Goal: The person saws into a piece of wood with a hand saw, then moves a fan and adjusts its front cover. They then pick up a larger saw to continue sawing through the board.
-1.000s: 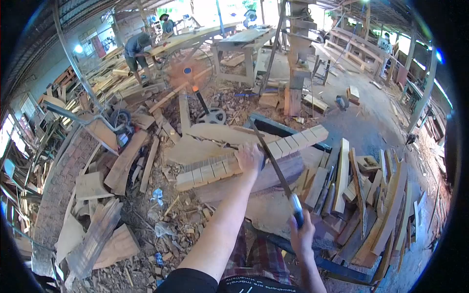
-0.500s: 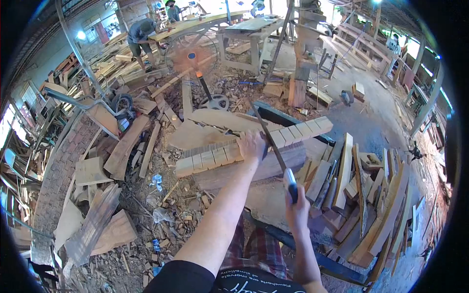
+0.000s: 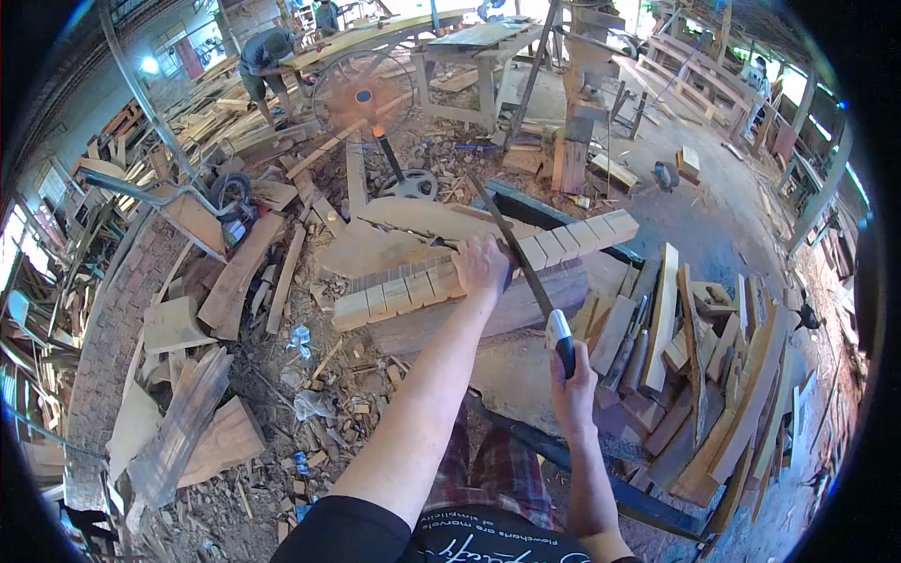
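My left hand [image 3: 484, 266] presses down on a pale squared wooden beam [image 3: 404, 292], its fingers curled over the top. Evenly spaced crosswise cuts run along the beam, which lies on a thicker, darker timber block [image 3: 441, 324]. My right hand [image 3: 573, 385] is wrapped around the black and white handle of a handsaw [image 3: 527, 272]. The long blade slants across the beam, just right of my left hand, with its tip pointing away from me. Whether the teeth sit inside a cut is too small to tell.
Stacked offcuts [image 3: 718, 375] lie to the right. Wood chips cover the ground at left, beside curved slabs [image 3: 221, 441] and a wheelbarrow [image 3: 192, 211]. An orange-tipped black post [image 3: 389, 155] stands ahead on a wheel-like base. Another person [image 3: 266, 66] bends over a long board at the back.
The view has shifted slightly, so the scene sits a little higher or lower. The saw's handle leans a bit more to the right. My left hand keeps its place on the beam.
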Demonstrator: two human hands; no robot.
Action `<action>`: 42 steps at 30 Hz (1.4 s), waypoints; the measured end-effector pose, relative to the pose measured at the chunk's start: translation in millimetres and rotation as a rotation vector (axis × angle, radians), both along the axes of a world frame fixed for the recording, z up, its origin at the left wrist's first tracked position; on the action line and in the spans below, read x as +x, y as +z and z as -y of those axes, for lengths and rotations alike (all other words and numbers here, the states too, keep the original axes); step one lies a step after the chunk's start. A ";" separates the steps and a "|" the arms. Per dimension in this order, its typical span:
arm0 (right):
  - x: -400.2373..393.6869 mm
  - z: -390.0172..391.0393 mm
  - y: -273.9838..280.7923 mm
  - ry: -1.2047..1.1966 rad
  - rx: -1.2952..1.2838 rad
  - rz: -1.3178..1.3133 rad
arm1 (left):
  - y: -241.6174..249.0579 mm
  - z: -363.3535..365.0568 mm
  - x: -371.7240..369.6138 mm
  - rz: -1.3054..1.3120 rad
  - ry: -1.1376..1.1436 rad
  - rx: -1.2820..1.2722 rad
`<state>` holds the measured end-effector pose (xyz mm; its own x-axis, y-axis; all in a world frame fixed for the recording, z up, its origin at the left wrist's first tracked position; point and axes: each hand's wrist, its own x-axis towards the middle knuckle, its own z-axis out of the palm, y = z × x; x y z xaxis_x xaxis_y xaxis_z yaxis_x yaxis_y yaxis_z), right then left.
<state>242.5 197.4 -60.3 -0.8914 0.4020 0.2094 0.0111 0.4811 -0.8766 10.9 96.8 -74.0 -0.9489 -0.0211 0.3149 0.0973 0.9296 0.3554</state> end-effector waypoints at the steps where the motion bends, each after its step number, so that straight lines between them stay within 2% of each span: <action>1: -0.6 -3.0 -3.1 0.005 -0.048 0.013 | 5.7 0.8 0.2 0.038 -0.005 0.003; 5: 72.3 -9.9 -1.2 -0.017 0.044 -0.039 | 20.5 1.3 2.6 0.146 -0.017 0.024; 7: 98.1 -12.0 -6.3 -0.106 -0.198 0.141 | 4.1 -1.5 -0.1 0.022 0.007 -0.006; 8: 97.7 -10.2 -14.2 -0.115 -0.207 0.155 | -5.7 -0.2 2.2 0.037 -0.001 -0.015; 10: 53.3 -0.4 0.4 -0.107 0.099 -0.048 | -12.6 -2.1 -4.1 -0.130 0.029 -0.008; 11: 30.7 0.9 0.5 -0.071 0.042 -0.011 | -8.6 -2.0 -4.4 -0.136 0.028 -0.007; 13: 16.4 -0.2 -3.4 -0.032 -0.018 0.019 | 0.9 2.8 -3.3 0.028 -0.025 0.041; 15: 14.8 -5.1 -5.7 -0.019 -0.025 0.031 | 8.5 5.7 -0.5 0.037 -0.018 0.026; 17: 50.4 -10.9 -15.7 -0.021 0.005 -0.029 | 12.5 2.5 2.2 0.065 -0.025 0.028; 20: 102.8 -14.9 -9.3 -0.075 -0.072 0.099 | 6.9 -1.6 -2.0 0.128 -0.034 0.047; 23: 65.0 1.5 13.0 -0.099 -0.008 0.092 | -3.4 2.0 -4.9 0.108 -0.016 0.030; 25: 21.0 2.1 3.6 -0.022 0.064 0.010 | -12.9 5.1 -9.5 -0.114 -0.008 -0.091; 26: 12.5 -3.0 -1.7 -0.033 0.063 0.012 | -14.7 6.2 -10.3 -0.127 -0.015 -0.091; 27: 5.9 -6.6 -6.8 -0.010 0.018 0.014 | -7.2 6.0 -7.5 -0.125 -0.024 -0.093; 28: 3.5 -7.6 -8.7 0.012 -0.029 0.016 | 5.5 6.3 -4.4 0.024 -0.027 -0.060; 29: 13.1 -8.9 -6.6 0.003 -0.029 0.018 | 14.4 5.6 -3.7 0.173 -0.027 -0.023; 32: 75.3 -13.2 -7.0 -0.008 -0.039 -0.024 | 4.7 4.3 -5.7 0.092 -0.010 -0.019; 34: 102.6 -11.5 -8.9 -0.085 -0.227 0.161 | 4.8 2.0 -8.8 0.068 0.004 -0.028; 35: 101.7 -9.0 -14.2 -0.092 -0.237 0.179 | 2.8 2.7 -4.0 0.040 0.006 -0.055; 36: 80.9 -5.4 -6.2 -0.083 -0.138 0.130 | -3.8 2.5 -4.2 0.044 -0.002 -0.059; 37: 57.0 -3.1 3.4 -0.071 -0.035 0.074 | -12.6 3.1 -8.0 -0.037 0.004 -0.056; 38: 29.2 -0.4 10.0 -0.036 -0.051 0.058 | -15.0 4.1 -10.2 -0.122 0.012 -0.051; 42: -24.8 -4.2 6.2 0.037 -0.071 -0.007 | 2.6 7.6 -5.4 -0.028 -0.043 -0.076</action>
<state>217.7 201.6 -54.1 -0.9044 0.3832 0.1875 -0.0113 0.4178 -0.9085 5.5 89.2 -71.4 -0.9394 0.0445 0.3400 0.1465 0.9487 0.2803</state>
